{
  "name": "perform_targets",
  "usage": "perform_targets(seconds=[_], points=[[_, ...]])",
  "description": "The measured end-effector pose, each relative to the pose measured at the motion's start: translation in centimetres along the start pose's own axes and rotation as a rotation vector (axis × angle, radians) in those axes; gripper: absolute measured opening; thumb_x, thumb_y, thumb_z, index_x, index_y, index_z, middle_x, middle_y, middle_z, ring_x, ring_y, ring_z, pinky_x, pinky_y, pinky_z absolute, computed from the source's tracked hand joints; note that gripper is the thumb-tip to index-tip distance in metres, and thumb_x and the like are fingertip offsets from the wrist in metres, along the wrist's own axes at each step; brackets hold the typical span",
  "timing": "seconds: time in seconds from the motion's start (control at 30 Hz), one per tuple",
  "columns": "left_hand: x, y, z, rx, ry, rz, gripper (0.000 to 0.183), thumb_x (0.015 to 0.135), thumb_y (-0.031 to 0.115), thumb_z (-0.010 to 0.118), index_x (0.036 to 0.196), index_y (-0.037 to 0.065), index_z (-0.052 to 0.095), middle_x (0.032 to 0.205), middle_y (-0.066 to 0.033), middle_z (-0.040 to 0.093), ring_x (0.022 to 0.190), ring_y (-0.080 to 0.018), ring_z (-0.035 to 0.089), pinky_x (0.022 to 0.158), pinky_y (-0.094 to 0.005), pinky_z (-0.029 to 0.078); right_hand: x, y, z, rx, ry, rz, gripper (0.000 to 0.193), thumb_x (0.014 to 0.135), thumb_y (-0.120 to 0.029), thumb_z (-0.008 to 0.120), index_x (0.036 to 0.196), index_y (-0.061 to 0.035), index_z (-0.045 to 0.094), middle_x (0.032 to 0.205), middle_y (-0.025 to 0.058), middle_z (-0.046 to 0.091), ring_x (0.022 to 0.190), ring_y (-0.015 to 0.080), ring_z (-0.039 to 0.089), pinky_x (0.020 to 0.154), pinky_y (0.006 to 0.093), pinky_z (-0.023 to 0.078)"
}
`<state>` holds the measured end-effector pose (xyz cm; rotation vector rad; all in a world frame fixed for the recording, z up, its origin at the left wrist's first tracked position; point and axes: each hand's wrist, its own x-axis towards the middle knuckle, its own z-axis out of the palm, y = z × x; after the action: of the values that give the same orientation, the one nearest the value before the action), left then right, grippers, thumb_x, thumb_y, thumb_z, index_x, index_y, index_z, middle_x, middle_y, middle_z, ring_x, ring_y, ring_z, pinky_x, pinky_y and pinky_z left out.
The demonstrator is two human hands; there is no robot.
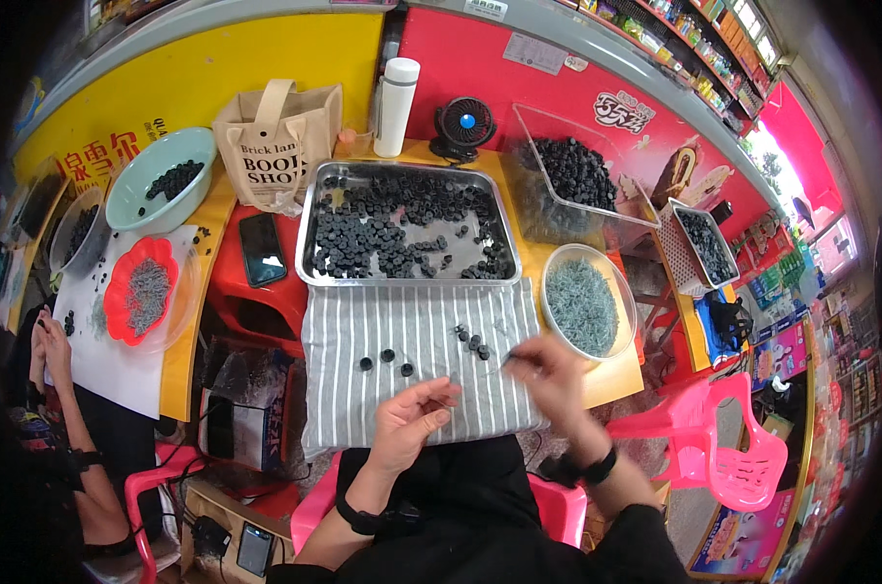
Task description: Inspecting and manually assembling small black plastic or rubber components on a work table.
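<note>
Over a grey-and-white striped cloth (339, 409) on my lap, my left hand (414, 419) is half curled, palm up, thumb apart from the fingers, with no object visible in it. To its right, my right hand (550, 378) is blurred by motion; its fingertips are pinched together at a small dark spot I cannot make out. Small black round pieces (387, 355) lie loose on the cloth left of centre. A short cluster of black pieces (474, 343) lies nearer my right hand. Beyond the cloth, a metal tray (412, 280) holds many more black pieces.
Right of the tray stand a tub of thin grey-green pieces (582, 307) and a clear bin of black parts (572, 175). Behind are a canvas bag (275, 136), white bottle (396, 107) and small fan (463, 127). At left, another person's hands (54, 350) are near a red bowl (120, 302).
</note>
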<state>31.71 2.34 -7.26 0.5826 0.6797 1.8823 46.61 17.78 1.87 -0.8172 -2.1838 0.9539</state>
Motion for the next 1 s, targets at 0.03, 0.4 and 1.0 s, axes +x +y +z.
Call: perform_targets(seconds=[0.03, 0.4, 1.0], points=[[-0.2, 0.0, -0.3, 0.017, -0.006, -0.017, 0.042, 0.086, -0.005, 0.064, 0.127, -0.003, 0.056, 0.119, -0.0166, 0.064, 0.104, -0.0210, 0.063, 0.092, -0.0317, 0.050, 3.3, 0.0, -1.8, -0.144, 0.077, -0.057, 0.016, 0.077, -0.002, 0.073, 0.091, -0.0014, 0.065, 0.084, 0.0073, 0.065, 0.071, 0.0108, 0.060, 0.065, 0.0267, 0.048], [0.0, 0.8, -0.2, 0.155, -0.080, -0.104, 0.018, 0.087, -0.008, 0.060, 0.102, -0.003, 0.069, 0.101, -0.0117, 0.068, 0.092, -0.0173, 0.066, 0.084, -0.0293, 0.054, 9.0, -0.9, 0.6, -0.125, -0.190, -0.160, 0.015, 0.078, 0.001, 0.069, 0.093, -0.0005, 0.066, 0.085, 0.0073, 0.063, 0.074, 0.0174, 0.061, 0.065, 0.0310, 0.049], [0.2, 0.7, 0.1, 0.194, -0.048, -0.139, 0.014, 0.091, -0.001, 0.060, 0.102, -0.002, 0.069, 0.095, -0.0073, 0.068, 0.087, -0.0127, 0.064, 0.076, -0.0249, 0.051, 1.7, -0.2, 3.8, -0.297, -0.200, -0.287, 0.012, 0.071, -0.002, 0.066, 0.082, -0.0030, 0.060, 0.079, 0.0140, 0.057, 0.077, 0.0361, 0.058, 0.065, 0.0456, 0.046]])
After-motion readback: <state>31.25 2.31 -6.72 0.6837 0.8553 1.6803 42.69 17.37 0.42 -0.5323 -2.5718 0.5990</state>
